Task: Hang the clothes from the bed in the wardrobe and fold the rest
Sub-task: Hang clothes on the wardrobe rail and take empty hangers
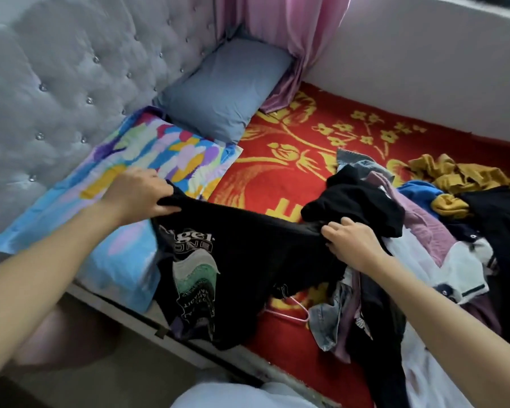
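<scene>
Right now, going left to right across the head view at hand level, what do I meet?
Headboard → left hand → T-shirt → right hand → clothes pile.

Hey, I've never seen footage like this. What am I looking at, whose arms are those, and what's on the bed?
No machine here: a camera worn on a person's head looks down at their own bare hands. The left hand and right hand each grip an edge of a black printed T-shirt, stretched between them over the bed's red and gold blanket. On the right lies a heap of mixed clothes. A pink hanger lies on the blanket. A multicoloured pillow and a blue-grey pillow sit by the grey padded headboard.
</scene>
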### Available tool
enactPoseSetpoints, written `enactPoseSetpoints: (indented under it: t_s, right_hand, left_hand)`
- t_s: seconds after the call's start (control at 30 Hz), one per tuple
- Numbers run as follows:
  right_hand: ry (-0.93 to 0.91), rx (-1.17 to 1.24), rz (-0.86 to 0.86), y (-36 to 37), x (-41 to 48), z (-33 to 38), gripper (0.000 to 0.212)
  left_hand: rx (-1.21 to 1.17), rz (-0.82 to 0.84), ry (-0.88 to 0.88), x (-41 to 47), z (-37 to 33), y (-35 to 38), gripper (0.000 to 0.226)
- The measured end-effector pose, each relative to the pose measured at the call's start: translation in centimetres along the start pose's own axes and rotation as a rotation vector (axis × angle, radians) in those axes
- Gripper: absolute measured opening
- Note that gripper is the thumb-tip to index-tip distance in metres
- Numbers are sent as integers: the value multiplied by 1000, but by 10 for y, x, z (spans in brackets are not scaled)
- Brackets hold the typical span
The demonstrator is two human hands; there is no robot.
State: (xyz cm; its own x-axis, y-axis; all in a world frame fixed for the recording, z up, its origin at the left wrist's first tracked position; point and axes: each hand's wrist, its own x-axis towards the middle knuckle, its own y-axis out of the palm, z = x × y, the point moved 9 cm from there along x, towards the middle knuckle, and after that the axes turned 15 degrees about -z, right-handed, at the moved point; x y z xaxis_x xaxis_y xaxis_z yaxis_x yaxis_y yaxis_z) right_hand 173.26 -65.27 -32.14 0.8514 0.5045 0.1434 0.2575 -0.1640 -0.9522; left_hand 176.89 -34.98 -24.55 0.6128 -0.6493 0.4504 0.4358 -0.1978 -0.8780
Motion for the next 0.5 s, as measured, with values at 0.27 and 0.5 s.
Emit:
enactPoseSetpoints:
  t_s: [0.27, 0.5]
  right_hand:
    - [433, 391, -866, -187, 62, -111, 17]
    - [668, 1149, -957, -202, 69, -145, 44]
  left_hand:
    - [-556, -473, -641, 62, 84, -124, 18]
    - [-882, -429, -752, 77, 85, -123, 35]
